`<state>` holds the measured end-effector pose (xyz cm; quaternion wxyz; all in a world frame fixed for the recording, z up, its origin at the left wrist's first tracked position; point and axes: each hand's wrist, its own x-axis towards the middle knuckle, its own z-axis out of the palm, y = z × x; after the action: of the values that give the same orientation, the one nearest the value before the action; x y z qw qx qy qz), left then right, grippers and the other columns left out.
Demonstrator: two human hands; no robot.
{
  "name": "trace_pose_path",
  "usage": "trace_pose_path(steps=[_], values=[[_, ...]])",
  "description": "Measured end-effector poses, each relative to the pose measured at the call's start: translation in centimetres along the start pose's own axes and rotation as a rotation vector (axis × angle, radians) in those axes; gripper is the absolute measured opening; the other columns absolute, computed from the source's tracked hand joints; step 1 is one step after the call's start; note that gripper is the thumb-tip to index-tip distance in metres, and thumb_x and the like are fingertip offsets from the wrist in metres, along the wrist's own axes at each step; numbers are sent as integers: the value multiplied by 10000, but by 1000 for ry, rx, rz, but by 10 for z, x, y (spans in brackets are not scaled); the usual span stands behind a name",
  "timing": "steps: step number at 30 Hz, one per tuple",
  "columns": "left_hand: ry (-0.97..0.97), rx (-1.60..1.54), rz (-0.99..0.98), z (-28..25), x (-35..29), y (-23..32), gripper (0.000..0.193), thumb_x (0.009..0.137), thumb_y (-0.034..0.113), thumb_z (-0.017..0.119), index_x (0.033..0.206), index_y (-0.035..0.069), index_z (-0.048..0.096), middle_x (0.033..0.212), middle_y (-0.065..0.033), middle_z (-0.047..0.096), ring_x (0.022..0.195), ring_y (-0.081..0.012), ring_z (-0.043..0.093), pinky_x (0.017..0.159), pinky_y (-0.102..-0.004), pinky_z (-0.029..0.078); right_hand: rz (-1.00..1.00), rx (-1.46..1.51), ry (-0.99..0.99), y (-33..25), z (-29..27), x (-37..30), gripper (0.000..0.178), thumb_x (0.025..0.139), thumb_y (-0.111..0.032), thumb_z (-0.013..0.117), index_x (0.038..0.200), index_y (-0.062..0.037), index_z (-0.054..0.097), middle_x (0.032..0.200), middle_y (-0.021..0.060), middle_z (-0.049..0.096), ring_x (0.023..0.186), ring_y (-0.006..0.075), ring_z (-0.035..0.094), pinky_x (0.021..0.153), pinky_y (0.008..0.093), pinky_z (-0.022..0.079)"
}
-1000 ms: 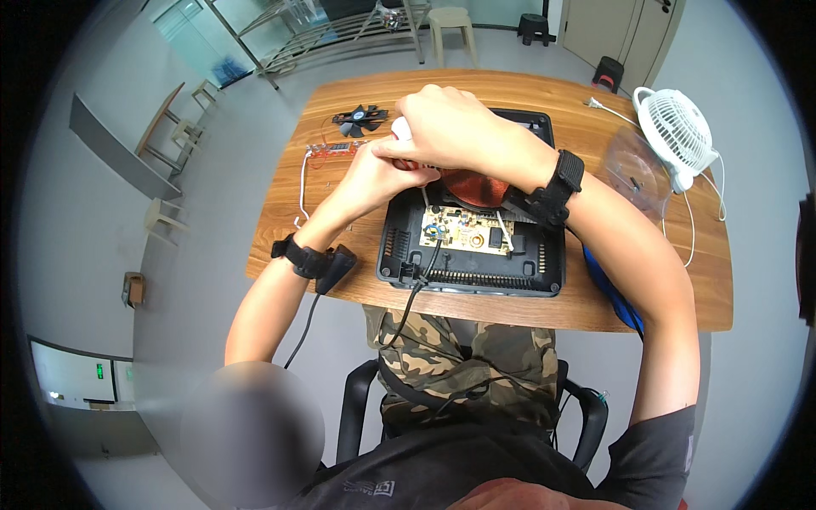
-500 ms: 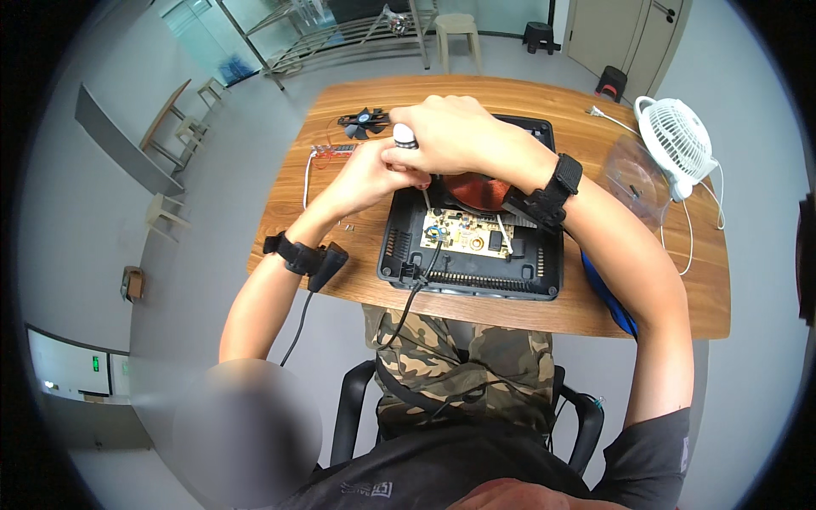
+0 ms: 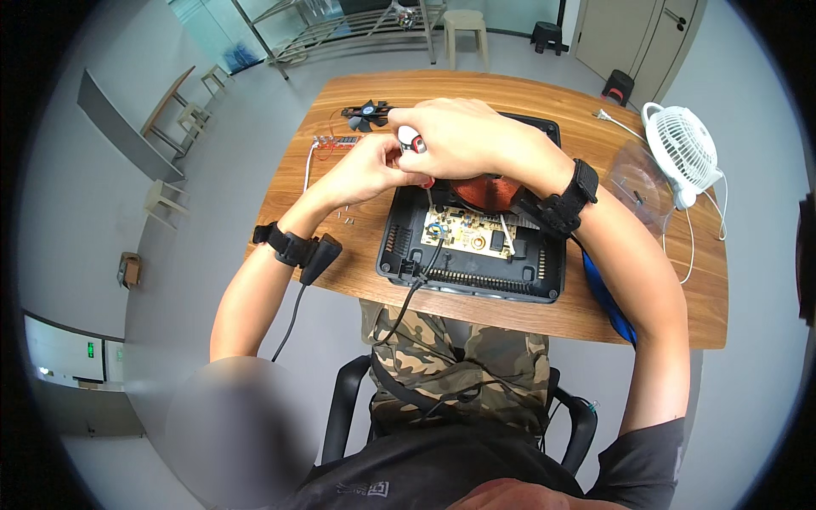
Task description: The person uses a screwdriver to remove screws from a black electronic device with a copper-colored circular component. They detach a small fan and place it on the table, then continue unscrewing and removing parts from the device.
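My right hand (image 3: 459,140) is closed round the handle of a screwdriver (image 3: 410,138) with a white, black and red grip. Its thin shaft points down at the left part of an opened black induction cooker base (image 3: 476,285). Lower on the screwdriver, the fingers of my left hand (image 3: 374,170) pinch near the bottom of the handle; the exact grip is partly hidden. Inside the base are a cream circuit board (image 3: 459,231) with blue and black components and a round copper coil (image 3: 486,193), partly covered by my right hand and wrist. The screwdriver's tip is too small to make out.
Beyond my left hand lie a small black fan (image 3: 369,116) and a red strip-shaped board (image 3: 336,142). Small screws (image 3: 347,218) rest left of the base. A white desk fan (image 3: 682,149) and a clear plastic tray (image 3: 639,189) stand at the right. A black cord (image 3: 412,297) runs over the front edge.
The screwdriver handle has turned in my right hand and now shows a red part. Both hands stay over the base's left side. The whole view has shifted slightly.
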<state>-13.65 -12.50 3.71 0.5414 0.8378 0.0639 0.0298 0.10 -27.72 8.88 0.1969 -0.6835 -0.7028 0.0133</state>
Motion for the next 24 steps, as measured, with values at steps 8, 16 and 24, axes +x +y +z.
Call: trace_pose_path(steps=[8, 16, 24], values=[[257, 282, 78, 21, -3, 8, 413, 799, 197, 837, 1117, 7, 655, 998, -56, 718, 929, -113, 643, 847, -309, 523, 89, -97, 97, -8, 9, 3, 444, 843, -437, 666, 1002, -23, 644, 822, 216, 715, 795, 413, 705, 731, 500, 554], [97, 136, 56, 8, -6, -5, 293, 846, 149, 802, 1067, -3, 684, 914, -37, 724, 840, -97, 646, 776, -288, 522, 156, -70, -62, -13, -12, 0, 529, 819, -467, 684, 1069, -5, 636, 935, 238, 721, 905, 404, 712, 769, 482, 560], [206, 271, 100, 20, -5, 7, 382, 799, 167, 833, 1084, -17, 660, 1010, -99, 741, 971, -176, 693, 863, -345, 544, 144, -11, 143, -13, 12, -6, 486, 825, -379, 674, 1093, 22, 619, 944, 249, 708, 888, 421, 704, 790, 487, 557]])
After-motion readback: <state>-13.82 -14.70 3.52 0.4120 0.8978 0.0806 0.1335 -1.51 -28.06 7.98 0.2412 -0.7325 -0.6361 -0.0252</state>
